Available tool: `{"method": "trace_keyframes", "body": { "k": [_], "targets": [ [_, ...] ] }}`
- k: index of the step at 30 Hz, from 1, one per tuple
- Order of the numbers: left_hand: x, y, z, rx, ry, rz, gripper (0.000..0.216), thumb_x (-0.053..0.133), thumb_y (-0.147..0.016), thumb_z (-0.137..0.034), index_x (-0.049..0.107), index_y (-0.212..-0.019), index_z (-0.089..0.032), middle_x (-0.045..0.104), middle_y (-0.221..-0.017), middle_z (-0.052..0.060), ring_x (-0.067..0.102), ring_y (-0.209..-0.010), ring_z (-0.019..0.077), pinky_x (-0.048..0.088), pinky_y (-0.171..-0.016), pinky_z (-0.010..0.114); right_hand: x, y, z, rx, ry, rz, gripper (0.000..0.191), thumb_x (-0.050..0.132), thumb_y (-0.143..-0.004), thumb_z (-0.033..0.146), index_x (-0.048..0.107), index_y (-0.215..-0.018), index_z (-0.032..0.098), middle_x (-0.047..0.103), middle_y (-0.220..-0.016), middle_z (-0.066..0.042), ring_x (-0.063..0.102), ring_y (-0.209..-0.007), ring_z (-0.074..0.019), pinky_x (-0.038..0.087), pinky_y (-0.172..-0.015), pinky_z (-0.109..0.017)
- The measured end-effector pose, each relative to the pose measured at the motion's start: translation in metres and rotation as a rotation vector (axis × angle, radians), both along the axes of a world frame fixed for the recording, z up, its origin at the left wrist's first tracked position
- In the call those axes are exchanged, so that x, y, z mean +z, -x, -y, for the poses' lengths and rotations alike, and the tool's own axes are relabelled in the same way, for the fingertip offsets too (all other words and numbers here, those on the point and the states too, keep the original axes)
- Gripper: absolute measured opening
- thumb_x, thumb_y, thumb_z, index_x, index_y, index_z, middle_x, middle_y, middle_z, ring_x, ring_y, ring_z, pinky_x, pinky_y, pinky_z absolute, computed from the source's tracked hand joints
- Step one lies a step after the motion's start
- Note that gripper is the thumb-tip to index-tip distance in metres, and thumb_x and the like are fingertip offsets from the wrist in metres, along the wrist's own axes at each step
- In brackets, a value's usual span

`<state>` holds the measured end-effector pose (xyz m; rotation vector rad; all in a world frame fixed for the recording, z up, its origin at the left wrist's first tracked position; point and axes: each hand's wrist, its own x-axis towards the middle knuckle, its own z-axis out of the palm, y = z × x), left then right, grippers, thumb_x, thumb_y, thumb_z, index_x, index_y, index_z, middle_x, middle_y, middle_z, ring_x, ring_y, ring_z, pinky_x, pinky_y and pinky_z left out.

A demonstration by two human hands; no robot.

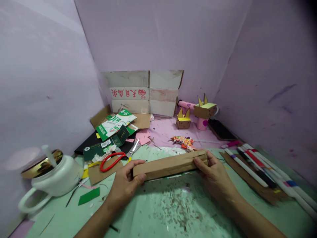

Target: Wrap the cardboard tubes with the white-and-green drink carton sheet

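Note:
A long, narrow box of folded brown cardboard (168,164) is held just above the table, with its right end slightly higher. My left hand (127,183) grips its left end, thumb in front and fingers behind. At the other end, my right hand (213,168) pinches the cardboard box with the thumb on its near face. A strip of green and white print shows along the box's lower edge. Red-handled scissors (112,162) lie just beyond my left hand. Behind the box rests a piece of colourful patterned paper (184,141).
On the left stand a white cup (58,175) with a straw and a green paper scrap (89,196). Cut cartons (116,124) are piled behind. Several markers (257,165) and a phone (221,129) lie right. Small cardboard animal figures (183,123) stand at the back near a flattened white carton (131,79).

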<state>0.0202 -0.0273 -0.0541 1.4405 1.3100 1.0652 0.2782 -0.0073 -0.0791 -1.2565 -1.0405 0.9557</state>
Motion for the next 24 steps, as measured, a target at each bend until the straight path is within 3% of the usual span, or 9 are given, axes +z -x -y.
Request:
{"method": "trace_keyframes", "body": {
  "k": [4,8,10,11,14,20,24],
  "targets": [
    [-0.001,0.006,-0.001,0.011,-0.061,-0.029,0.039,0.063,-0.069,-0.042,0.062,-0.099,-0.015,0.064,-0.081,0.005,0.062,-0.061,0.0176,0.054,-0.053,0.027,0.011,-0.004,0.002,0.000,-0.026,0.130,0.043,0.070,-0.065,0.049,0.063,-0.100,0.024,0.069,-0.094,-0.004,0.063,-0.091,-0.0268,0.053,-0.074,-0.033],
    [0.003,0.021,-0.005,0.214,-0.165,-0.087,0.038,0.062,-0.073,-0.044,0.063,-0.101,-0.018,0.065,-0.090,0.004,0.065,-0.071,0.0193,0.055,-0.058,0.026,0.025,-0.028,-0.008,-0.157,-0.129,0.024,0.046,0.063,-0.069,0.055,0.058,-0.102,0.023,0.063,-0.107,-0.007,0.062,-0.095,-0.0251,0.054,-0.072,-0.036],
    [0.006,0.029,-0.008,0.300,-0.169,-0.112,0.041,0.064,-0.071,-0.045,0.062,-0.102,-0.018,0.064,-0.095,0.004,0.066,-0.072,0.0192,0.055,-0.061,0.026,0.030,-0.045,-0.017,-0.249,-0.047,0.249,0.042,0.064,-0.069,0.053,0.059,-0.097,0.021,0.065,-0.095,-0.006,0.063,-0.083,-0.0225,0.053,-0.068,-0.035],
    [0.007,0.032,-0.010,0.335,-0.159,-0.119,0.044,0.064,-0.070,-0.047,0.062,-0.102,-0.017,0.064,-0.096,0.004,0.065,-0.074,0.0197,0.055,-0.063,0.026,0.031,-0.052,-0.023,-0.228,0.021,0.412,0.039,0.062,-0.070,0.052,0.061,-0.093,0.020,0.066,-0.088,-0.006,0.063,-0.077,-0.0218,0.052,-0.065,-0.034],
    [0.007,0.036,-0.013,0.411,-0.134,-0.118,0.050,0.065,-0.067,-0.052,0.062,-0.104,-0.017,0.064,-0.099,0.005,0.064,-0.081,0.0220,0.055,-0.065,0.025,0.030,-0.061,-0.044,-0.119,0.128,0.623,0.029,0.068,-0.063,0.048,0.066,-0.069,0.020,0.067,-0.067,-0.005,0.061,-0.064,-0.0228,0.044,-0.057,-0.032],
    [0.004,0.032,-0.014,0.453,-0.065,-0.046,0.057,0.064,-0.067,-0.056,0.060,-0.107,-0.016,0.063,-0.100,0.007,0.062,-0.082,0.0229,0.054,-0.070,0.031,0.014,-0.035,-0.081,0.001,0.253,0.711,0.024,0.080,-0.044,0.034,0.060,-0.047,0.021,0.053,-0.041,0.001,0.053,-0.050,-0.0199,0.026,-0.047,-0.027],
    [0.004,0.031,-0.014,0.480,-0.085,-0.046,0.058,0.065,-0.066,-0.056,0.060,-0.105,-0.015,0.061,-0.102,0.008,0.060,-0.085,0.0236,0.053,-0.071,0.031,0.009,-0.024,-0.087,0.091,0.337,0.560,0.016,0.072,-0.049,0.026,0.057,-0.049,0.020,0.047,-0.037,0.003,0.044,-0.038,-0.0147,0.025,-0.040,-0.025]
  ]
}}
